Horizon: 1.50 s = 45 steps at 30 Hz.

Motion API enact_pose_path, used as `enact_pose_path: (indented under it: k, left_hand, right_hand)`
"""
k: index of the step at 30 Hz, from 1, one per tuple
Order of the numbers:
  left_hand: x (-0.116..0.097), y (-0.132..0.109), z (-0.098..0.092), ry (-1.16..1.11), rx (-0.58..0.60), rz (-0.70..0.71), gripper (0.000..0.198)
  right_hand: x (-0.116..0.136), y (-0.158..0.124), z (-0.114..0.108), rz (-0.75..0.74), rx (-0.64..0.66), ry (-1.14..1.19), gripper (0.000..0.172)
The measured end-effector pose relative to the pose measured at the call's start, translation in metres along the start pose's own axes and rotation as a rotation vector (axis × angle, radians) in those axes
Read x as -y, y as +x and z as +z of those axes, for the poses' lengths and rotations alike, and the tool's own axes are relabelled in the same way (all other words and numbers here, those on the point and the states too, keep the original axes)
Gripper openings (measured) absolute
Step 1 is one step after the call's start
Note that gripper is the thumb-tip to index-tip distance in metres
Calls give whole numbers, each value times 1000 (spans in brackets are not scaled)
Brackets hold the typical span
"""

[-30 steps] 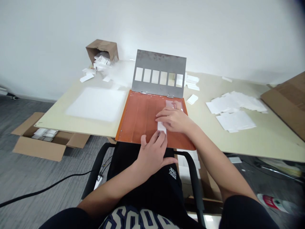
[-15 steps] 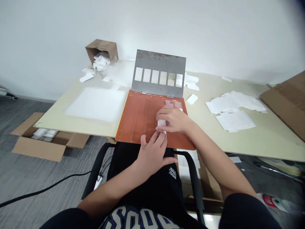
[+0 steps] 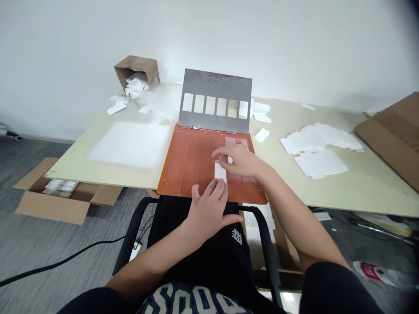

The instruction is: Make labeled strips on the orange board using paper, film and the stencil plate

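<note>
An orange board (image 3: 186,161) lies at the table's front edge, its grey metal flap (image 3: 218,83) with a row of several rectangular windows standing raised behind it. A narrow white card (image 3: 220,171) rests lengthwise on the board, right of its middle. At the card's near end, the fingertips of my left hand (image 3: 207,207) press down, with thumb and fingers apart. My right hand (image 3: 240,159) hovers over the card's far end, fingers bent but spread. Pale translucent pieces (image 3: 231,141) lie on the board, partly under my right hand, which hides some of that area.
White sheets (image 3: 321,163) are spread on the right of the table near a large cardboard box (image 3: 393,135). A small carton (image 3: 142,64) spills white pieces at the back left. A flat white sheet (image 3: 129,144) lies left. An open box (image 3: 52,207) stands on the floor.
My right hand has lifted and slid a little back from the white card, so more of the card shows. My left hand stays at its near end. The whole view shifts slightly.
</note>
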<state>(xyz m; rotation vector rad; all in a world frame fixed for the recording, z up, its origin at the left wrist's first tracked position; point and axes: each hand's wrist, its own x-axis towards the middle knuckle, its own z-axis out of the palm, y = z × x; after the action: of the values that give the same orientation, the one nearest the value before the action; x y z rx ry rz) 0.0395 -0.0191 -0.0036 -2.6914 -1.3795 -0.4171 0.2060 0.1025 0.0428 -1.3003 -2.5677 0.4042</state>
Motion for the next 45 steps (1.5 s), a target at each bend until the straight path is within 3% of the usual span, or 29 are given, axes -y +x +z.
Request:
enact_pose_path:
  k: [5, 10, 13, 16, 23, 35, 45]
  left_hand:
    - [1, 2, -3, -23, 37, -4, 83]
    - [1, 2, -3, -31, 52, -9, 81]
    - [1, 2, -3, -32, 59, -13, 81]
    - [0, 2, -3, -39, 65, -12, 83]
    - [0, 3, -3, -65, 103, -27, 87]
    - [1, 3, -1, -35, 133, -27, 84]
    - [0, 2, -3, -34, 139, -37, 84]
  right_hand:
    - [-7, 11, 3, 107, -73, 4, 32]
    - [-16, 3, 9, 186, -101, 28, 43]
    - [-17, -6, 9, 166, -187, -27, 35]
    - [-16, -12, 6, 122, -135, -12, 22]
    - [-17, -17, 11, 105, -85, -16, 25]
    - [-19, -19, 19, 133, -107, -32, 21]
    - [-20, -19, 20, 129, -110, -61, 28]
